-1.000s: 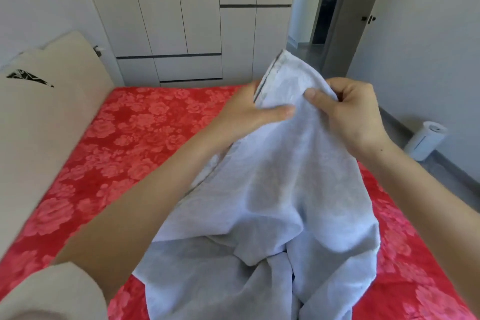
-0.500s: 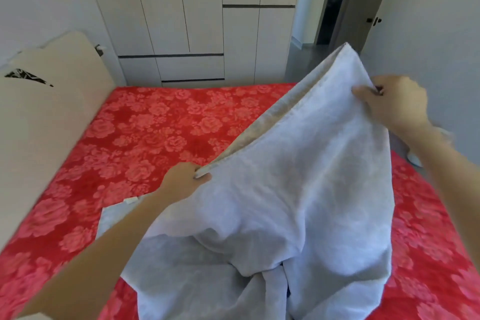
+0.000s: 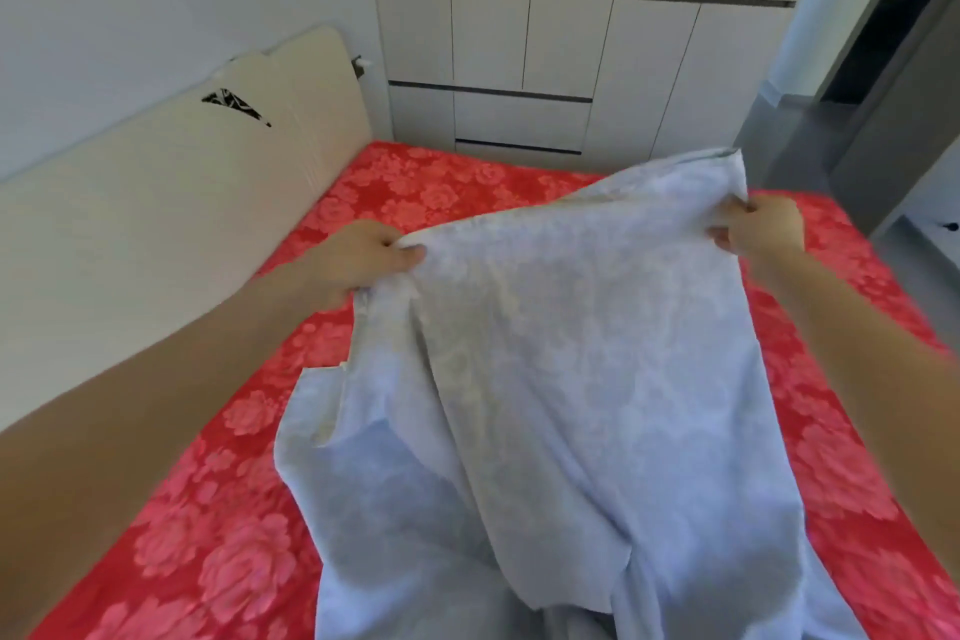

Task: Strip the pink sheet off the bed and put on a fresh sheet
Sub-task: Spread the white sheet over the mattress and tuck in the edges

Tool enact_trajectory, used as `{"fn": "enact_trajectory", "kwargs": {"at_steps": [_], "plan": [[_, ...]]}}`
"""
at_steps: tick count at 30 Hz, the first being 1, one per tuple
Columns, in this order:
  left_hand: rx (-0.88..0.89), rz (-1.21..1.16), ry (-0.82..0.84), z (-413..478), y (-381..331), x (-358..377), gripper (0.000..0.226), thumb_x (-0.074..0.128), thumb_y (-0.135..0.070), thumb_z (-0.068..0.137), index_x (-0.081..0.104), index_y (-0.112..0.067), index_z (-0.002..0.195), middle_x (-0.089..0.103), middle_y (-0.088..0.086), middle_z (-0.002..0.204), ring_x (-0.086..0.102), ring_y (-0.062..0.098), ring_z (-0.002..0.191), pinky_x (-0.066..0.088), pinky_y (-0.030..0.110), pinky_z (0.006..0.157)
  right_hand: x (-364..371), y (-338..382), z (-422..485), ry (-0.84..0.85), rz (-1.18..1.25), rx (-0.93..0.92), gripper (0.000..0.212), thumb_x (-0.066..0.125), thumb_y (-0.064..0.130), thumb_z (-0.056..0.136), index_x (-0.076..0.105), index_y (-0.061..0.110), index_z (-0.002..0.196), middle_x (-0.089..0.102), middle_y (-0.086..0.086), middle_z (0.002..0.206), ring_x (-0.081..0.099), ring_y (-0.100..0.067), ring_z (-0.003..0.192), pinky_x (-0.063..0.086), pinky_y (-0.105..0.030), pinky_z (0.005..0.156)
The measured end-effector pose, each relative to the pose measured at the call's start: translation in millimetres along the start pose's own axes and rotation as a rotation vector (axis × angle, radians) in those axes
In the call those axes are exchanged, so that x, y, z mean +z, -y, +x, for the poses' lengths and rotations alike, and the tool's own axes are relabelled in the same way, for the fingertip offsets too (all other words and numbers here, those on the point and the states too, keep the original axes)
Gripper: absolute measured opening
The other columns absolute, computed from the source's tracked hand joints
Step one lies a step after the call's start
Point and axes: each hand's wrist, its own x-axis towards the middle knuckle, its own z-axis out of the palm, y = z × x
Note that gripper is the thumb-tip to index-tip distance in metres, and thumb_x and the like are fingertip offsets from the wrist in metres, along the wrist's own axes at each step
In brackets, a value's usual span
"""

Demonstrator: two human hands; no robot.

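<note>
A pale blue-grey sheet hangs bunched in front of me above the bed. My left hand grips its top edge at the left, fingers closed on a fold. My right hand grips the same edge at the right, so the edge is stretched between both hands. The lower part of the sheet lies crumpled on the bed near me. The bed surface is red with pink roses and lies flat beneath the sheet.
A cream headboard runs along the left side of the bed. Pale wardrobe doors and drawers stand beyond the far edge. A grey door and a dark doorway are at the upper right.
My hands have moved apart along the sheet's edge. My left hand rose and went left, my right hand dropped lower, and the edge now spans level between them. My view turned left.
</note>
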Motion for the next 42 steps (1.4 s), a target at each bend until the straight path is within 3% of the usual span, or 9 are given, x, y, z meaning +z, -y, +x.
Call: {"fn": "enact_trajectory", "kwargs": {"at_steps": [8, 12, 15, 20, 25, 28, 31, 34, 42], "plan": [[0.007, -0.604, -0.567, 106, -17, -163, 0.026, 0.051, -0.012, 0.097, 0.046, -0.011, 0.071, 0.045, 0.002, 0.068, 0.045, 0.005, 0.045, 0.036, 0.014, 0.034, 116, 237, 28, 0.028, 0.444, -0.311, 0.033, 0.051, 0.022, 0.091, 0.039, 0.021, 0.061, 0.04, 0.004, 0.064, 0.037, -0.01, 0.058, 0.032, -0.023, 0.053], [0.176, -0.881, -0.774, 146, -30, -282, 0.009, 0.044, -0.008, 0.099, 0.052, -0.008, 0.1, 0.053, 0.001, 0.074, 0.054, 0.006, 0.052, 0.05, 0.02, 0.047, 179, 338, 19, 0.072, 0.601, -0.451, 0.032, 0.051, 0.023, 0.093, 0.04, 0.02, 0.064, 0.037, 0.004, 0.064, 0.033, -0.007, 0.056, 0.029, -0.02, 0.054], [0.423, -1.079, -0.921, 158, -27, -366, 0.03, 0.032, -0.003, 0.1, 0.051, -0.009, 0.077, 0.062, 0.007, 0.07, 0.057, 0.016, 0.061, 0.053, 0.029, 0.06, 232, 388, 7, 0.18, 0.636, -0.53, 0.021, 0.049, 0.027, 0.094, 0.049, 0.012, 0.079, 0.048, -0.002, 0.076, 0.045, -0.008, 0.065, 0.039, -0.02, 0.061], [0.416, -0.731, -1.062, 192, 38, -430, 0.037, 0.028, -0.015, 0.097, 0.044, -0.021, 0.064, 0.05, 0.001, 0.066, 0.048, 0.014, 0.054, 0.043, 0.023, 0.051, 331, 405, -2, 0.39, 0.69, -0.441, 0.039, 0.04, 0.012, 0.102, 0.043, 0.018, 0.064, 0.05, 0.018, 0.052, 0.045, 0.009, 0.043, 0.037, -0.004, 0.049], [0.053, -0.4, -0.892, 225, 172, -378, 0.042, 0.041, -0.023, 0.098, 0.04, 0.003, 0.131, 0.057, 0.013, 0.101, 0.06, 0.007, 0.076, 0.049, 0.024, 0.07, 434, 343, 21, 0.673, 0.573, -0.231, 0.018, 0.044, 0.008, 0.099, 0.059, 0.008, 0.11, 0.065, -0.004, 0.102, 0.061, -0.008, 0.081, 0.051, -0.019, 0.066], [-0.243, -0.331, -0.69, 212, 256, -308, 0.07, 0.052, -0.019, 0.097, 0.009, -0.011, 0.151, 0.038, 0.011, 0.14, 0.045, 0.024, 0.122, 0.036, 0.035, 0.098, 468, 265, 15, 0.928, 0.325, -0.154, 0.048, 0.039, 0.004, 0.1, 0.029, 0.015, 0.146, 0.043, 0.002, 0.14, 0.048, -0.012, 0.116, 0.032, -0.032, 0.104], [-0.426, -0.124, -0.561, 194, 329, -234, 0.037, 0.056, -0.012, 0.093, 0.047, -0.007, 0.129, 0.053, 0.027, 0.122, 0.052, 0.037, 0.113, 0.041, 0.04, 0.093, 474, 163, 8, 0.896, 0.098, -0.068, 0.055, 0.047, 0.004, 0.098, 0.028, 0.011, 0.148, 0.042, -0.007, 0.143, 0.042, -0.02, 0.13, 0.035, -0.023, 0.098], [-0.61, 0.031, -0.257, 167, 381, -138, 0.003, 0.055, -0.01, 0.094, 0.054, -0.007, 0.094, 0.053, 0.016, 0.09, 0.05, 0.028, 0.091, 0.041, 0.033, 0.073, 457, 43, -9, 0.797, -0.174, 0.063, 0.038, 0.055, 0.007, 0.093, 0.053, 0.001, 0.131, 0.06, -0.009, 0.103, 0.055, -0.014, 0.08, 0.039, -0.009, 0.059], [-1.129, -0.203, 0.278, 50, 446, 125, 0.04, 0.061, -0.032, 0.091, 0.046, -0.004, 0.067, 0.043, 0.008, 0.05, 0.038, 0.015, 0.038, 0.033, 0.021, 0.045, 341, -226, -172, 0.774, -0.759, 0.376, 0.033, 0.045, 0.038, 0.095, 0.059, 0.013, 0.112, 0.06, -0.007, 0.123, 0.053, -0.024, 0.117, 0.038, -0.029, 0.092]]}}
